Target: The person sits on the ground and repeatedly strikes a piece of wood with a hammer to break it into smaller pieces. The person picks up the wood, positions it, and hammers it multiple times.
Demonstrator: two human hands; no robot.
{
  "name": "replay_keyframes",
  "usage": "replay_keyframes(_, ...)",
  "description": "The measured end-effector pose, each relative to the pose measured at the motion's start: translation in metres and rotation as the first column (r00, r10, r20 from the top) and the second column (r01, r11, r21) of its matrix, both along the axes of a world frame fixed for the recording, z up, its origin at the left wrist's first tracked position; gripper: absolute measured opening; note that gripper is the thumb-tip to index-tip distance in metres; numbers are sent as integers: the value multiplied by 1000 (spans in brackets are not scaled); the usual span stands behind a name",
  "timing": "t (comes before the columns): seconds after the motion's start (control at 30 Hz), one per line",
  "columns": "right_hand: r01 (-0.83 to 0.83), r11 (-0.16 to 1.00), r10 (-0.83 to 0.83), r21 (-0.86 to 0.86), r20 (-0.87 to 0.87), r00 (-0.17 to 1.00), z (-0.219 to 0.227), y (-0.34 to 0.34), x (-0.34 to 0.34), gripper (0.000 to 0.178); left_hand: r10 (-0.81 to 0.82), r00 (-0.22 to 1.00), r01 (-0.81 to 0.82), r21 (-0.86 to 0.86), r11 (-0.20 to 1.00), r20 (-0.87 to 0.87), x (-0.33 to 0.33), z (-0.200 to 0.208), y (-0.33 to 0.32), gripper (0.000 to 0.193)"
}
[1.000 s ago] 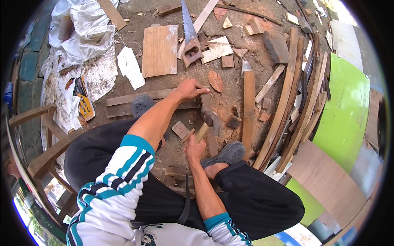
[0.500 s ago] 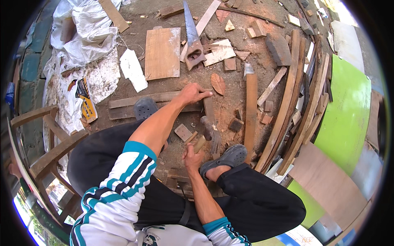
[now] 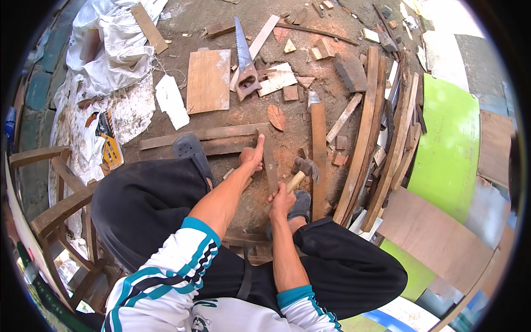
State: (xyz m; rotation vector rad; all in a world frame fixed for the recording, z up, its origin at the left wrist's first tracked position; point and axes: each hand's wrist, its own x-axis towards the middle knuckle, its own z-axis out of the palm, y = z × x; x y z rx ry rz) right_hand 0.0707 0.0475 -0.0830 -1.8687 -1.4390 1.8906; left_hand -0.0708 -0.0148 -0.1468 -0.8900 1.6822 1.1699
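My left hand (image 3: 251,157) is at the corner of a wooden frame, one digit stretched along the joint and the other fingers curled against a short wooden strip (image 3: 270,160). This strip meets a long wooden rail (image 3: 204,133) at its far end and runs back toward me. In my right hand (image 3: 282,200) is a claw hammer (image 3: 305,168), gripped by its light wooden handle, with its dark metal head held up to the right of the strip. A grey clog (image 3: 189,148) on my left foot rests against the rail. My other shoe is partly hidden behind my right hand.
A handsaw (image 3: 245,69) lies beyond the frame beside a flat wooden board (image 3: 208,81). Long timber strips (image 3: 362,133) and a green panel (image 3: 449,149) line the right. White sacks (image 3: 105,50) and a wooden chair frame (image 3: 63,213) are at the left.
The hammer has come up and right, its head now clear of the strip. My left hand has shifted nearer and turned, its stretched digit now directed away from me. The whole view has shifted slightly.
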Motion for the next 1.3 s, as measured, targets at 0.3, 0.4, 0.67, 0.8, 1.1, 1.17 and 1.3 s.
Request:
replay_keyframes(0.3, -97, 994, 97, -45, 7, 995, 19, 15, 21, 19, -197, 980, 200, 76, 977, -40, -27, -8, -6, 88)
replay_keyframes(0.4, -122, 988, 124, -95, 18, 992, 27, 9, 25, 20, -344, 937, 345, 3, 939, -66, -32, -20, -9, 93)
replay_keyframes(0.67, -229, 953, 240, -200, 32, 970, 24, -4, 38, 19, -389, 896, 400, 7, 917, -212, -39, -44, -18, 81)
replay_keyframes(0.8, -264, 942, 274, -205, 20, 961, 21, -11, 32, 20, -306, 944, 323, 153, 934, -124, -51, -32, -20, 69)
replay_keyframes(1.1, -416, 907, 412, -71, -67, 909, 18, -12, -10, 24, -804, 445, 722, -373, 582, -393, -102, 9, -35, 84)
replay_keyframes(1.17, -372, 926, 362, -63, -135, 923, 19, -21, -23, 25, -708, 376, 679, -343, 649, -597, -113, 2, -46, 78)
replay_keyframes(1.3, -278, 960, 262, -21, -279, 924, -6, -44, -31, 27, -733, 448, 805, -127, 580, -511, -119, -15, -43, 85)
